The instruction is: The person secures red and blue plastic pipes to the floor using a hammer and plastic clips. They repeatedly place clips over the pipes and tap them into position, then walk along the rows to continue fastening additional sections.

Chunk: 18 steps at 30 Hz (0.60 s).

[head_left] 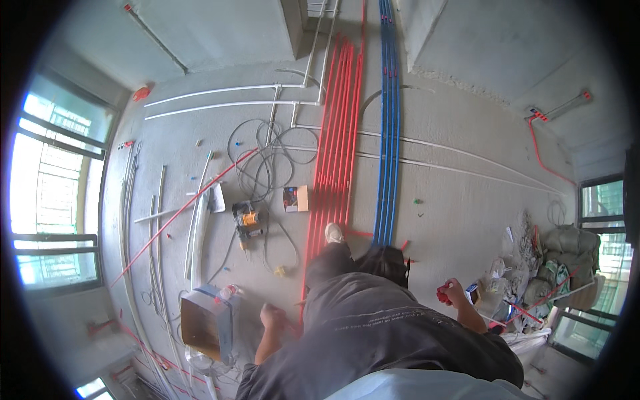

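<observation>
My right hand [456, 293], out to the right of my body, is closed around small red plastic pieces [443, 293]; their exact kind is too small to read. On the other side, my left hand [272, 316] hangs low beside the open cardboard box [200, 327]. Its fingers are blurred, and whether they hold anything does not show. A red length of pipe lies close by it. Ahead of me a row of red pipes [337, 133] runs along the floor, with my light shoe [335, 233] at its near end. Blue pipes [389, 147] run alongside to the right.
An orange and black power tool [248, 220] lies on the floor left of the red pipes, near coiled grey cable [267, 157] and a small box [295, 199]. White pipes [427, 143] cross the floor. Rubble and sacks [567, 250] are heaped at the right.
</observation>
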Each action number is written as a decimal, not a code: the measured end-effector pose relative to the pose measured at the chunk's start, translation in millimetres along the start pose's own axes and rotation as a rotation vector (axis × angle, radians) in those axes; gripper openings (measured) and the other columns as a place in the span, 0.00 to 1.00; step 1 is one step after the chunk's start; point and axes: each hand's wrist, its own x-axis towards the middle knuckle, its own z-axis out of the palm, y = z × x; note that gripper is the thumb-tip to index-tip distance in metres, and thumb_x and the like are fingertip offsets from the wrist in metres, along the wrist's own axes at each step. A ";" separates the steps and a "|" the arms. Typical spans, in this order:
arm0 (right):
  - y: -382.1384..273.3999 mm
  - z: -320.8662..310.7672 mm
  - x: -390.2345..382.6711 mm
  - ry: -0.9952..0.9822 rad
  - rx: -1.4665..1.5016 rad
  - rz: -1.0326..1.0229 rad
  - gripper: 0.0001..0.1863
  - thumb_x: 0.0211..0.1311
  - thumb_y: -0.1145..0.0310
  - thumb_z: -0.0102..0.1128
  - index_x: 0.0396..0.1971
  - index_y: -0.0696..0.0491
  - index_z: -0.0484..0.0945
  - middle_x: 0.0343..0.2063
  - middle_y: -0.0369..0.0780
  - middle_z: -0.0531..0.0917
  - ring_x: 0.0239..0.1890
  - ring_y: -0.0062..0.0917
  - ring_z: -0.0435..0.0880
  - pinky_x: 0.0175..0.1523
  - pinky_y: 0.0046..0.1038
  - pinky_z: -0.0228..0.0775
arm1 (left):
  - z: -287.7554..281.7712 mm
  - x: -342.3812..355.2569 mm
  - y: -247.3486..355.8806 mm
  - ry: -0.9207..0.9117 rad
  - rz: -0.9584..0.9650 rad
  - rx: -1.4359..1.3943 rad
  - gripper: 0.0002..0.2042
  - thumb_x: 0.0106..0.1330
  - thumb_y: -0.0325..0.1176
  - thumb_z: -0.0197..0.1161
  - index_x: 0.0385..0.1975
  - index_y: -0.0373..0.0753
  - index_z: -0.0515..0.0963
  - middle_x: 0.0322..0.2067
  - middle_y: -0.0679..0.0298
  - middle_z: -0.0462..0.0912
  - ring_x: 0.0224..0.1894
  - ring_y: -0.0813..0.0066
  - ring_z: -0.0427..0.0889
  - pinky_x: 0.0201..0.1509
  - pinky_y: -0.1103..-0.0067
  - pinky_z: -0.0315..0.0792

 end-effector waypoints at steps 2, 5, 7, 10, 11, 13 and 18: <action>-19.1 4.8 -5.2 0.019 0.012 0.093 0.18 0.66 0.75 0.68 0.45 0.43 0.68 0.26 0.45 0.84 0.18 0.33 0.84 0.11 0.31 0.59 | -34.4 13.7 108.6 0.115 0.154 0.043 0.06 0.60 0.26 0.63 0.26 0.30 0.78 0.20 0.51 0.83 0.13 0.62 0.82 0.14 0.66 0.73; -72.4 1.3 2.2 0.003 0.050 0.119 0.17 0.67 0.76 0.67 0.47 0.43 0.69 0.26 0.45 0.86 0.17 0.33 0.84 0.12 0.29 0.61 | -71.6 70.9 205.6 0.043 0.127 -0.204 0.05 0.58 0.23 0.63 0.29 0.27 0.77 0.22 0.53 0.83 0.13 0.63 0.82 0.11 0.70 0.71; -106.3 -1.1 22.9 0.007 0.094 0.121 0.17 0.68 0.76 0.67 0.47 0.43 0.69 0.26 0.45 0.86 0.17 0.32 0.84 0.12 0.29 0.62 | -95.2 83.0 279.3 0.131 0.209 -0.207 0.07 0.59 0.22 0.62 0.35 0.25 0.75 0.24 0.54 0.82 0.14 0.64 0.83 0.08 0.74 0.67; -166.7 -7.0 72.9 -0.030 0.132 0.130 0.15 0.68 0.76 0.66 0.45 0.44 0.68 0.26 0.45 0.87 0.17 0.31 0.84 0.11 0.29 0.60 | -108.9 113.2 348.8 0.168 0.126 -0.324 0.10 0.51 0.19 0.70 0.31 0.31 0.76 0.24 0.59 0.82 0.18 0.72 0.79 0.16 0.74 0.72; -189.5 -8.4 89.8 -0.031 0.097 0.119 0.15 0.68 0.76 0.66 0.44 0.44 0.68 0.25 0.45 0.86 0.17 0.31 0.84 0.11 0.29 0.60 | -109.2 108.6 381.1 0.164 0.124 -0.382 0.09 0.52 0.19 0.70 0.31 0.31 0.76 0.24 0.59 0.82 0.18 0.72 0.79 0.17 0.74 0.72; -259.5 -8.8 138.3 -0.075 0.076 0.060 0.15 0.67 0.75 0.66 0.44 0.45 0.69 0.23 0.44 0.86 0.16 0.29 0.83 0.11 0.30 0.60 | -104.4 133.0 382.1 0.169 0.101 -0.375 0.09 0.52 0.21 0.70 0.31 0.31 0.77 0.23 0.59 0.82 0.19 0.71 0.80 0.17 0.74 0.72; -446.1 -39.0 247.5 -0.176 -0.064 -0.151 0.13 0.68 0.68 0.65 0.44 0.46 0.69 0.21 0.41 0.83 0.16 0.26 0.81 0.14 0.27 0.61 | -65.4 123.6 417.1 0.161 0.064 -0.069 0.07 0.57 0.21 0.67 0.30 0.27 0.76 0.21 0.52 0.83 0.12 0.68 0.78 0.09 0.74 0.67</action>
